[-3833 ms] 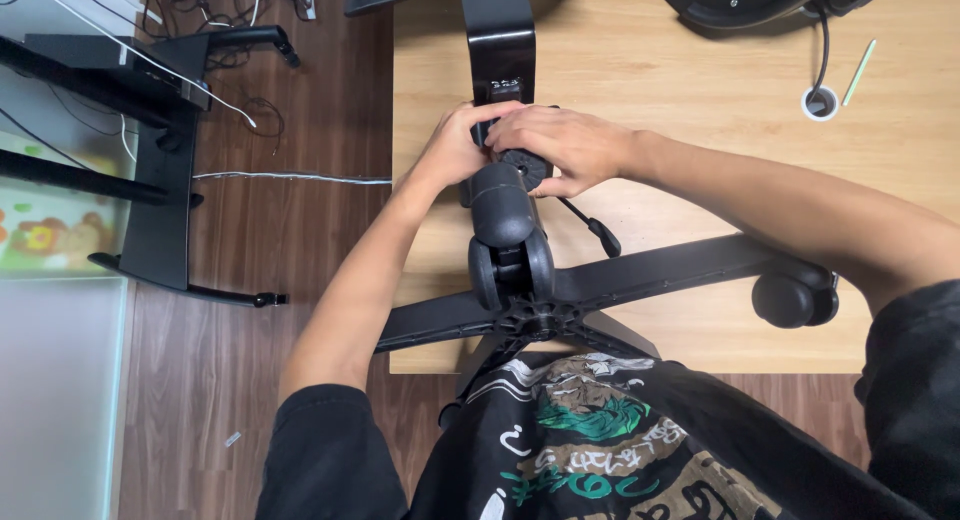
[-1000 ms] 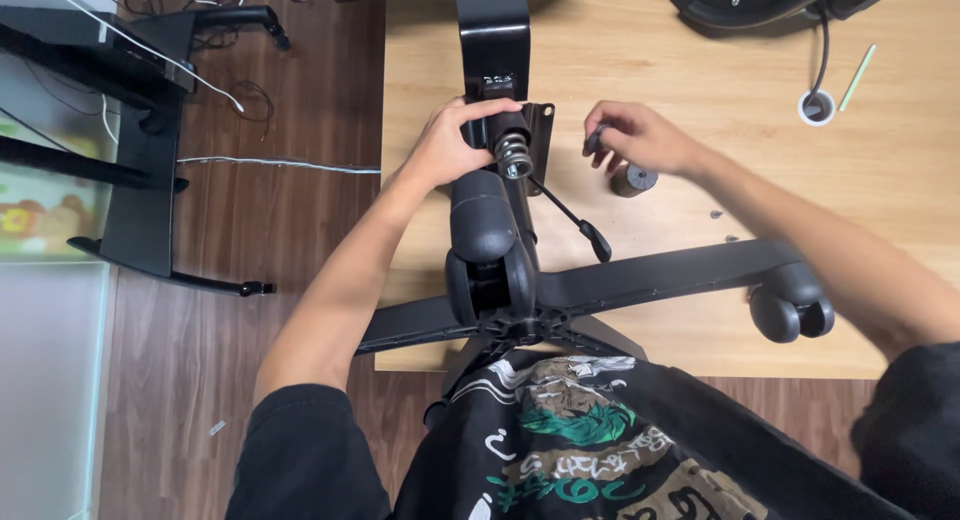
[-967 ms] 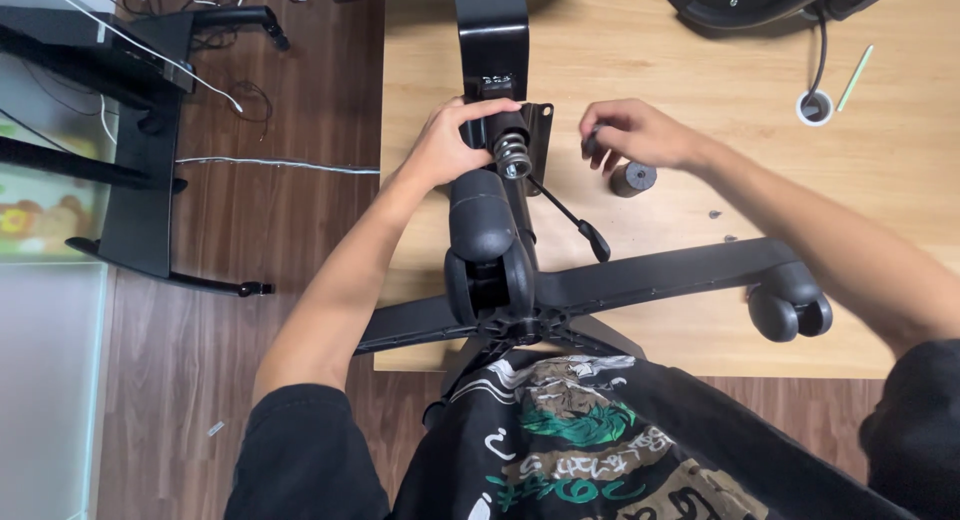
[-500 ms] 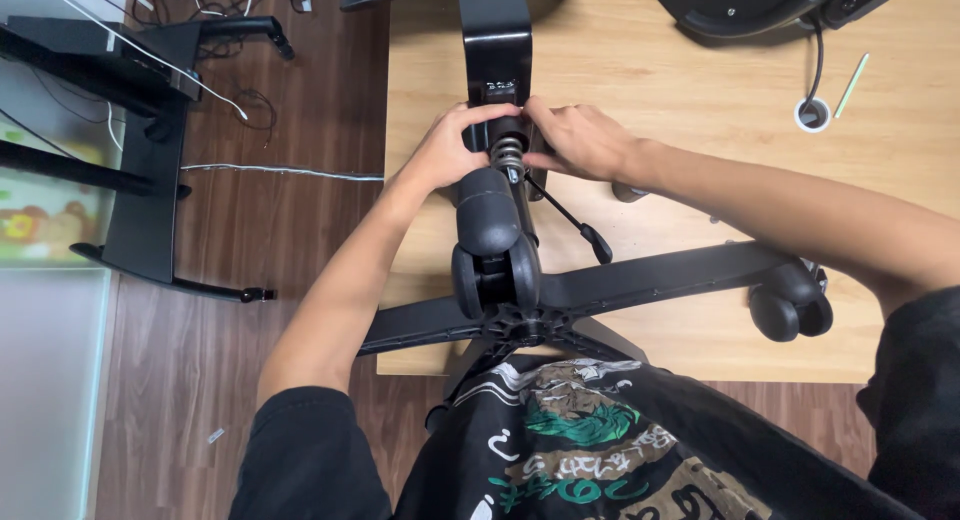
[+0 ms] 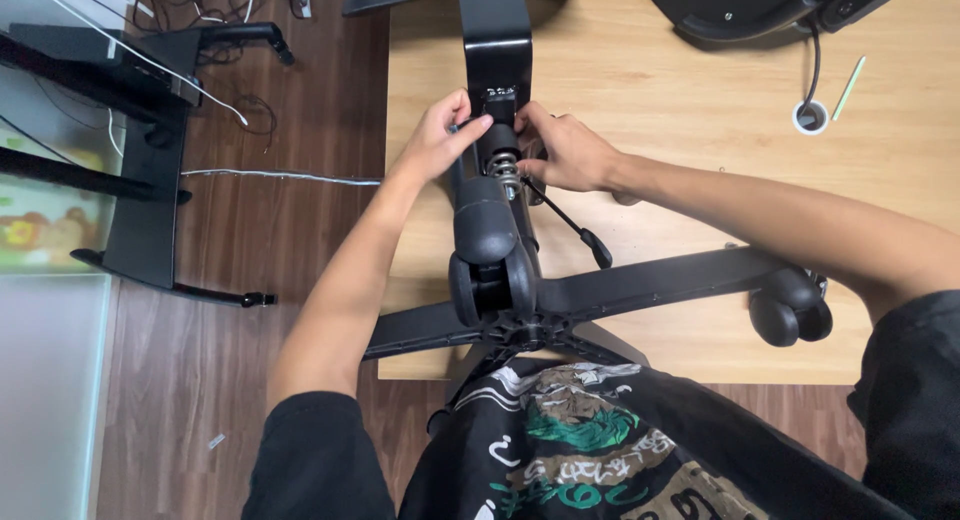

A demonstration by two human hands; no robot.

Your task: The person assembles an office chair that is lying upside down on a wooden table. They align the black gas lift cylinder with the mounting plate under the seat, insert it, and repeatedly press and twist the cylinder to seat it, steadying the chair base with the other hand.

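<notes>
Fitting the tension knob (image 5: 500, 140) onto the spring-loaded bolt (image 5: 507, 170) of the chair mechanism is the step in hand, judged from the head view; your left hand (image 5: 440, 140) is closed around the mechanism plate beside the knob, steadying it; your right hand (image 5: 565, 152) pinches the knob from the other side, fingers narrow; the knob sits at the top of the exposed spring, above the gas cylinder (image 5: 487, 220) and the star base (image 5: 540, 325), over the wooden board (image 5: 700, 110); the lever (image 5: 570, 220) projects just beside; next, you likely need square alignment on the thread and steady turning against the spring
</notes>
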